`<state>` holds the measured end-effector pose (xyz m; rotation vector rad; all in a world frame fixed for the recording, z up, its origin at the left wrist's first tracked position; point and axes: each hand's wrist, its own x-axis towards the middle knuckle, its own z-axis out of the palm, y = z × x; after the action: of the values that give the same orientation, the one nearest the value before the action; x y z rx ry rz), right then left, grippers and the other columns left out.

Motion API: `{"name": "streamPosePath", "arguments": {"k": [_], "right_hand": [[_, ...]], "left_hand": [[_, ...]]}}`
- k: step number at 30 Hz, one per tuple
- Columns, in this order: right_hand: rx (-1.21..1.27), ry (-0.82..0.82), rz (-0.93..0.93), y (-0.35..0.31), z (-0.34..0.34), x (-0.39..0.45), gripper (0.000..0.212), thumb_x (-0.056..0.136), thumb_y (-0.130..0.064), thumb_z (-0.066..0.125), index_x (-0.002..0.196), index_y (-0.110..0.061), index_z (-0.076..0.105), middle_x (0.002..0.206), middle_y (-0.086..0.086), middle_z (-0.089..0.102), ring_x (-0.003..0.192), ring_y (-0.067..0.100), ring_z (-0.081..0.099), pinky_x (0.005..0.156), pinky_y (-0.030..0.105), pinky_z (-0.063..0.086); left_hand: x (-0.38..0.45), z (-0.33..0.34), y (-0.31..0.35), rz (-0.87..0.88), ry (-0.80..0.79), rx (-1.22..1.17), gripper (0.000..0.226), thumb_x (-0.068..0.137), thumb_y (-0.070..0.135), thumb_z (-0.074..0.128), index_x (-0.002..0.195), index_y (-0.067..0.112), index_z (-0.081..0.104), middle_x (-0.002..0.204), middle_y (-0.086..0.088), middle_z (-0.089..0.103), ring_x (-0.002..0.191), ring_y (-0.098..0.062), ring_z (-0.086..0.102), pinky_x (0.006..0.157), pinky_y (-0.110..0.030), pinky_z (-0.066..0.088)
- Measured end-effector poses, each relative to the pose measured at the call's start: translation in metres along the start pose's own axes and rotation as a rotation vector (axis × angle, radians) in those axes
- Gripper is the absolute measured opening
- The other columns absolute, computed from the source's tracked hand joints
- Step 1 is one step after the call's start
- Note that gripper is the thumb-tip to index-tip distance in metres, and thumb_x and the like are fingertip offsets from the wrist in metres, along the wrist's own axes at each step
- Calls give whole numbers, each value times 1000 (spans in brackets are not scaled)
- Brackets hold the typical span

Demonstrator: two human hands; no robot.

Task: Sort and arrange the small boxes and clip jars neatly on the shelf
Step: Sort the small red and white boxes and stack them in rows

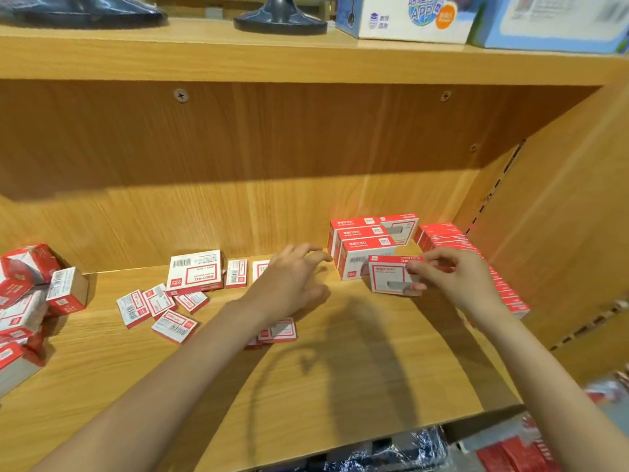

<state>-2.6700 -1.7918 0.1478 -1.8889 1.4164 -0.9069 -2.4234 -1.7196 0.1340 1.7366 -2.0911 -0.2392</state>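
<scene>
Broadly, a wooden shelf (340, 386) carries red-and-white small boxes in several groups. At the back right stand three larger boxes (366, 248) in a stepped row, a fourth one with a grey window behind them; their red tops carry white Chinese characters and a small logo too blurred to read. Along the right wall runs a long row of thin boxes (476, 260) — too tightly packed to count. At the left edge lies a jumbled pile (27, 294) of at least five boxes. One medium box (195, 272) lies flat with a barcode showing, and about eight little flat boxes (160, 306) are scattered around it, some half hidden by the forearm.

The right hand (456, 284) pinches one windowed box (391, 277) just in front of the stepped row, fingers curled on its edge. The left hand (292, 277) hovers over the shelf, fingers spread and holding nothing.

On the shelf above, a blue-and-white carton (405, 17) reads "APP".
</scene>
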Motion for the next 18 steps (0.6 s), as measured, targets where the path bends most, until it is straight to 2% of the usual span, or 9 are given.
{"name": "streamPosePath", "arguments": {"k": [2,5,7,10,12,15,18], "right_hand": [[-113,-12,-74,6,-11,1,14,73,-20,75,69,-17,62,66,-3,59,61,10,52,56,18,36],[-163,-131,-110,12,-17,1,17,74,-16,75,80,-21,59,72,-4,60,58,9,55,50,16,37],[-311,-188,-182,17,-19,5,21,75,-16,74,92,-20,62,79,-5,63,64,8,55,54,13,39],[-525,-242,-234,15,-32,15,20,80,-20,68,100,-18,65,89,0,65,82,17,57,64,28,37],[-603,-182,-244,15,-41,23,19,83,-20,66,101,-15,65,88,3,64,87,23,58,66,29,36],[-535,-43,-253,14,-43,38,23,83,-19,66,104,-11,66,92,10,69,87,29,61,70,33,42],[-506,-121,-272,11,-28,58,25,84,-19,64,108,-10,64,99,11,69,93,29,60,75,32,41]], "left_hand": [[7,3,7,29,61,-44,49,83,24,65,128,17,50,134,-1,45,120,-21,39,102,-37,32],[19,12,16,56,120,-82,48,81,21,67,127,14,52,131,-3,47,119,-23,41,100,-40,35],[27,18,23,67,151,-91,47,80,22,67,124,12,54,129,-5,49,118,-25,43,98,-42,37],[40,26,29,69,169,-69,46,77,28,60,119,10,58,125,-7,53,115,-28,45,95,-39,39],[47,29,30,46,193,-86,37,79,24,62,112,9,60,119,-6,56,112,-27,45,94,-31,36],[54,31,33,-18,254,-133,23,82,17,65,103,10,59,113,-2,54,113,-22,40,94,-28,34],[57,36,35,-64,256,-91,23,82,17,64,103,11,56,116,-1,50,124,-22,28,99,-25,26]]}}
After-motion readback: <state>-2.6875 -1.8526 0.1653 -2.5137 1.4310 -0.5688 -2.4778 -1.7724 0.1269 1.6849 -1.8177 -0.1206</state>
